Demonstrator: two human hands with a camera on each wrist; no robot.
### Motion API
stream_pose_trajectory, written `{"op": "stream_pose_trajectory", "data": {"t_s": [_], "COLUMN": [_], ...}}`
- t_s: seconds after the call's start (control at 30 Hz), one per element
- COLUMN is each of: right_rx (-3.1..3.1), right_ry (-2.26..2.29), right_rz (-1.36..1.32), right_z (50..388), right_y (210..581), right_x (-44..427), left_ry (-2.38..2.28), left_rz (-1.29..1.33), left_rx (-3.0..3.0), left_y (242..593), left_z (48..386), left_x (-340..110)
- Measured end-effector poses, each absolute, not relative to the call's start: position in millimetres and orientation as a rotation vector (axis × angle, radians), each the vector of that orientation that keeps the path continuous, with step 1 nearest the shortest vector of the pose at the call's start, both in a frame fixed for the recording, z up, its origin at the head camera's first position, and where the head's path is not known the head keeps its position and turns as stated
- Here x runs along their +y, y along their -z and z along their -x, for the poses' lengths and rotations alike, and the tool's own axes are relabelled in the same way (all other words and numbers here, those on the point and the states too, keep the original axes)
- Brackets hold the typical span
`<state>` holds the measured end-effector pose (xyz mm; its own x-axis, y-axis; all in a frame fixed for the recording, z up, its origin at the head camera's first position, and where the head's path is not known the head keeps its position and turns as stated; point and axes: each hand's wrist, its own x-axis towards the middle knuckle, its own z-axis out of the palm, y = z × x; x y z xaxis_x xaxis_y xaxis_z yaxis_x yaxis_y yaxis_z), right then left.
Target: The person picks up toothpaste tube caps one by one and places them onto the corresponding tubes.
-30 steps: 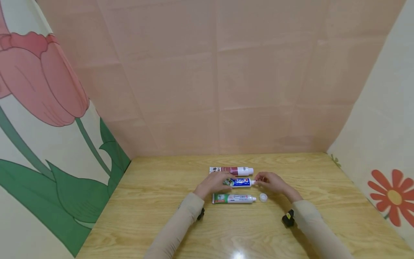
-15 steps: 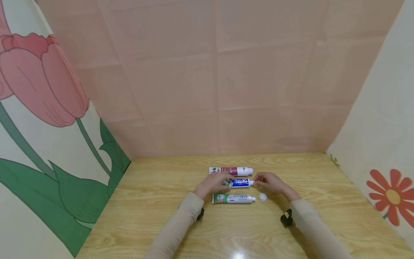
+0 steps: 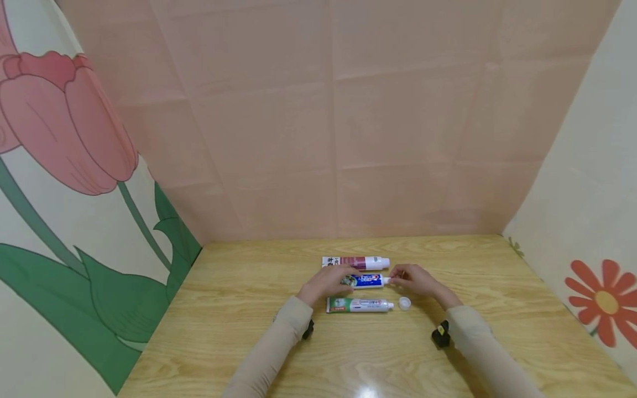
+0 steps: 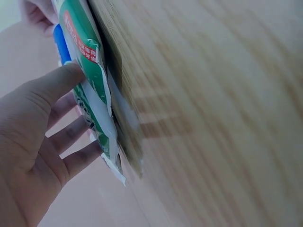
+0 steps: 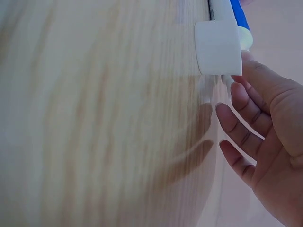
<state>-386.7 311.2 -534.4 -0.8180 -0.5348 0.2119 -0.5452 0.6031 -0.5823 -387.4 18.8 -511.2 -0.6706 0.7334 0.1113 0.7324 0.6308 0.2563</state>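
A blue toothpaste tube point(image 3: 369, 281) lies across the middle of a row of three tubes. My left hand point(image 3: 328, 282) grips its left part between thumb and fingers, hiding that end. At the white nozzle end, my right hand point(image 3: 417, 279) pinches the tip with thumb and index finger; the other fingers are loosely bent in the right wrist view. Whether a small cap sits there is hidden by the fingertips. Nearer me lies a green and white toothpaste tube point(image 3: 363, 305), its narrow nozzle bare. A loose white cap point(image 5: 218, 47) stands just right of that nozzle.
Behind the blue tube lies a maroon and white toothpaste tube point(image 3: 355, 262) with a white cap end. All rest on a wooden table point(image 3: 239, 309). A pink cloth point(image 3: 298, 138) hangs at the table's back edge, with flower-printed sheets at both sides.
Both hands stay at the blue tube with almost no movement. The blue tube's printed face has turned slightly, and the right forearm has shifted a little to the left.
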Motion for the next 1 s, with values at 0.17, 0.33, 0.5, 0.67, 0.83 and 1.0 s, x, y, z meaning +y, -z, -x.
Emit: {"op": "stream_pose_trajectory", "data": {"t_s": [0.17, 0.33, 0.5, 0.67, 0.83, 1.0], "right_rx": [-2.784, -2.788, -2.777, -2.75, -2.741, -2.752], "right_ry": [-1.069, -1.087, -1.129, -1.135, -1.119, -1.107], "right_rz": [-0.968, -0.97, -0.976, -1.006, -1.013, -0.999], "right_z": [387, 389, 388, 388, 390, 391], "right_y": [535, 536, 536, 537, 541, 542], "right_x": [310, 310, 310, 310, 312, 312], "left_ry": [-0.452, -0.358, -0.303, -0.259, -0.232, -0.173], "left_rz": [-1.244, -1.243, -1.203, -1.141, -1.07, -1.043], "left_rx": [2.826, 2.867, 2.917, 2.961, 2.999, 3.034], "left_y": [513, 513, 514, 519, 521, 519], "left_z": [384, 379, 375, 372, 365, 358], "left_x": [20, 23, 27, 33, 38, 41]}}
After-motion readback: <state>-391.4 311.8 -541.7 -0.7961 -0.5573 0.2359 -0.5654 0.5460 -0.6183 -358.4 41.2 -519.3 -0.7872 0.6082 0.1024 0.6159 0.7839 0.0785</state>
